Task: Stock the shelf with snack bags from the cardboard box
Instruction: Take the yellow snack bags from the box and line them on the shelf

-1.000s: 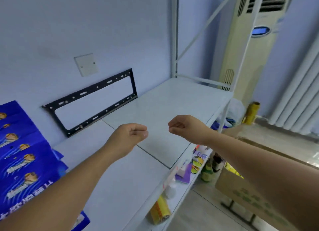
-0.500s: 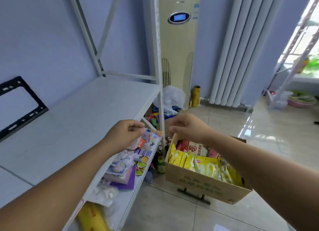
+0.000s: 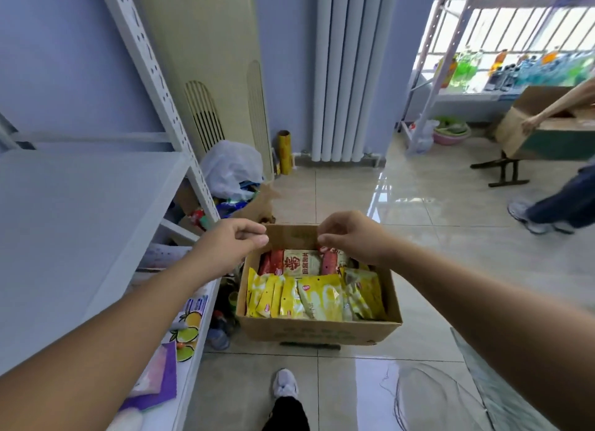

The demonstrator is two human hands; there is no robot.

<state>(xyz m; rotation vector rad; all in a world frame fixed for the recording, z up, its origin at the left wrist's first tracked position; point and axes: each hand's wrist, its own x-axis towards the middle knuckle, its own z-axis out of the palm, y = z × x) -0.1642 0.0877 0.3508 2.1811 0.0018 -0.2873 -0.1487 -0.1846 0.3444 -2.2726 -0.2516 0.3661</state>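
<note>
An open cardboard box [image 3: 322, 332] stands on the tiled floor beside the white shelf [image 3: 80, 221]. Yellow snack bags [image 3: 318, 297] fill its near half. Red and tan snack bags [image 3: 301, 263] stand along its far side. My left hand [image 3: 231, 242] hovers over the box's far left corner, fingers curled with thumb against fingertips, holding nothing. Over the far right part, my right hand [image 3: 349, 237] is curled the same way, fingertips just above the red bags, empty as far as I can see.
The lower shelf board [image 3: 190, 331] holds fruit-printed packs and a purple cloth. A white plastic bag [image 3: 230, 170], an air conditioner [image 3: 209, 76] and a radiator [image 3: 347, 76] stand behind. Another person [image 3: 560, 205] handles a second box [image 3: 547, 131] at right. A wire loop [image 3: 428, 395] lies on the floor.
My view has swung right and down from the shelf top to the box. Both curled hands moved from above the shelf to above the box's far side.
</note>
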